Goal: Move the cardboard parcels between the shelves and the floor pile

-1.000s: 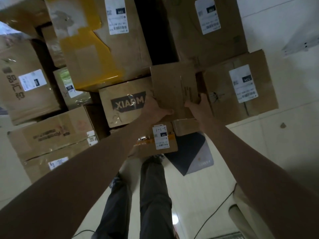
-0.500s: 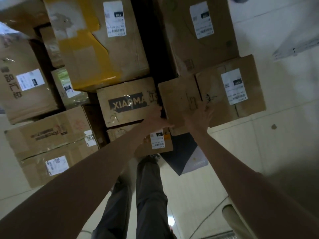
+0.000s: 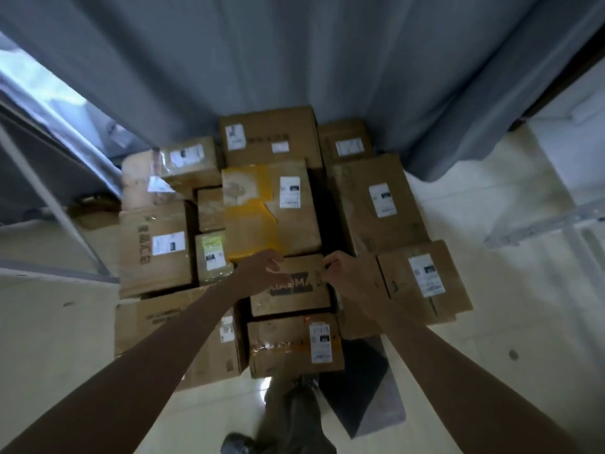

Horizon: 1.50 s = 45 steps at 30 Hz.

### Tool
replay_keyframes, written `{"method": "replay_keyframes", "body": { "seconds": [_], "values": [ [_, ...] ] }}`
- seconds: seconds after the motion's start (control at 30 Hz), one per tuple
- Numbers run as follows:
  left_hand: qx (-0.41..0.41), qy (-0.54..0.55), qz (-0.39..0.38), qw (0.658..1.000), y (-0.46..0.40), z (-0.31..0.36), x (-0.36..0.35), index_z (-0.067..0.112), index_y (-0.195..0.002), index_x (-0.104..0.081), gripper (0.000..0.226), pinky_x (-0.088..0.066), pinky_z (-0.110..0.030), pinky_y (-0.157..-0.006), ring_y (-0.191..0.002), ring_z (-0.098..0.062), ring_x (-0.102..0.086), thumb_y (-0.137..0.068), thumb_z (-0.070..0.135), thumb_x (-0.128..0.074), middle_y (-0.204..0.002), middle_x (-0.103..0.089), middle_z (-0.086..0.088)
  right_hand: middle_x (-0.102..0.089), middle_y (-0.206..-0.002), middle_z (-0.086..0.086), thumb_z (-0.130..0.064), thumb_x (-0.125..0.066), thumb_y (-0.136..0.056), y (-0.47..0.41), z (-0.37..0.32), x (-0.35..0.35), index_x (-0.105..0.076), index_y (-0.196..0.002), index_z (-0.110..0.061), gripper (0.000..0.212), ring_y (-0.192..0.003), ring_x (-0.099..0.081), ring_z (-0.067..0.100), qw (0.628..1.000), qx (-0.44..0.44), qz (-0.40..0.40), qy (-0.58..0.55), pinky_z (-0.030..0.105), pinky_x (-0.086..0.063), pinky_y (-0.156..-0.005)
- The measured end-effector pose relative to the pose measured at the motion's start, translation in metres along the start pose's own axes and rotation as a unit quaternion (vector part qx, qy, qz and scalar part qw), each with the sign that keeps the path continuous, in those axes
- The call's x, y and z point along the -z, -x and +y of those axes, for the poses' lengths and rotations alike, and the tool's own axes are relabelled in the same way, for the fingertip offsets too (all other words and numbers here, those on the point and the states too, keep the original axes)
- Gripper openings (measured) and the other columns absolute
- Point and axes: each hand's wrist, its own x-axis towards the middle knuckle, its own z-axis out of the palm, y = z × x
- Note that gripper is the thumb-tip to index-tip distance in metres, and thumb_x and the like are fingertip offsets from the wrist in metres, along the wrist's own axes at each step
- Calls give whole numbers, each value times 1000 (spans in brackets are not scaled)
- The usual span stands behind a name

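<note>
At the bottom a shoe (image 3: 236, 444) and a trouser leg (image 3: 291, 417) stand on the pale floor (image 3: 491, 371), with a dark mat (image 3: 363, 391) just beside them. Both bare arms reach forward over the pile of parcels (image 3: 284, 231), which lies on the floor against a grey curtain (image 3: 294, 60). The nearest box (image 3: 294, 347) carries a white label. Behind it is a box with dark print (image 3: 291, 290). Over this box the left hand (image 3: 262, 268) and the right hand (image 3: 343, 273) hover with fingers loosely curled, and they hold nothing. Beyond the hands is a box with yellow tape (image 3: 262, 217), then a big box (image 3: 266, 139) at the curtain. A metal shelf frame (image 3: 540, 224) is at the right.
</note>
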Motion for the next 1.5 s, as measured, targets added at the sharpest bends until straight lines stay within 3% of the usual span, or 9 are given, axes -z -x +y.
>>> {"method": "replay_keyframes", "body": {
  "seconds": [0.1, 0.2, 0.37, 0.47, 0.6, 0.8, 0.97, 1.13, 1.5],
  "values": [
    [-11, 29, 3, 1000, 55, -13, 33, 9, -118, -59, 41, -51, -29, -89, -106, -23, -62, -84, 19, -80, -108, -61, -4, -64, -111, 0, -32, -63, -95, 35, -51, -17, -57, -113, -25, 20, -103, -63, 21, 998, 48, 0, 28, 33, -53, -86],
    [-21, 44, 13, 999, 115, -33, 62, 10, -116, -61, 37, -45, -8, -70, -101, -19, -61, -84, 13, -79, -99, -61, 0, -62, -121, 1, -23, -66, -94, 72, -94, -46, -60, -125, -18, 31, -114, -60, 19, 995, 77, -3, 67, 33, -51, -96],
    [-18, 36, 59, 997, 218, -75, 112, 8, -126, -60, 43, -48, -26, -89, -102, -19, -59, -87, 14, -76, -112, -62, -8, -57, -120, -1, -23, -65, -96, 132, -169, -105, -58, -132, -16, 38, -113, -55, 16, 982, 137, -55, 113, 26, -44, -89],
    [-18, 19, 101, 995, 276, -104, 141, 5, -127, -60, 40, -46, -23, -85, -98, -19, -59, -89, 13, -73, -109, -62, -7, -61, -125, 4, -24, -68, -94, 163, -211, -146, -60, -129, -14, 37, -115, -59, 21, 973, 178, -65, 128, 32, -49, -91],
    [-12, 35, 176, 984, 363, -150, 186, 6, -117, -60, 38, -46, -12, -70, -85, -17, -58, -84, 10, -78, -107, -58, -11, -66, -120, 6, -17, -73, -89, 203, -275, -211, -64, -116, -10, 30, -101, -65, 19, 953, 245, -79, 158, 26, -52, -83],
    [18, 24, 275, 961, 495, -221, 236, 13, -125, -60, 47, -48, -27, -93, -101, -18, -62, -85, 28, -78, -121, -63, -7, -60, -81, -6, -16, -75, -84, 270, -366, -306, -64, -102, -22, 21, -70, -56, 6, 910, 355, -88, 193, 14, -42, -58],
    [68, 24, 353, 933, 596, -273, 263, 17, -127, -58, 49, -47, -26, -95, -113, -18, -60, -85, 32, -78, -123, -63, -2, -64, -94, 1, -18, -73, -85, 334, -432, -380, -65, -114, -17, 30, -90, -59, 16, 871, 415, -120, 234, 23, -43, -74],
    [91, 20, 424, 901, 667, -307, 295, 22, -128, -59, 49, -47, -25, -92, -109, -16, -60, -85, 37, -77, -121, -65, 2, -69, -103, 4, -20, -70, -87, 387, -490, -429, -63, -118, -17, 31, -88, -60, 18, 841, 462, -142, 244, 27, -47, -76],
    [86, 8, 482, 872, 700, -356, 397, 28, -124, -60, 47, -49, -28, -92, -102, -13, -64, -83, 44, -77, -119, -65, 5, -68, -107, 2, -23, -66, -90, 399, -597, -492, -59, -123, -20, 35, -104, -63, 20, 817, 524, -109, 216, 38, -53, -95]
  ]
}}
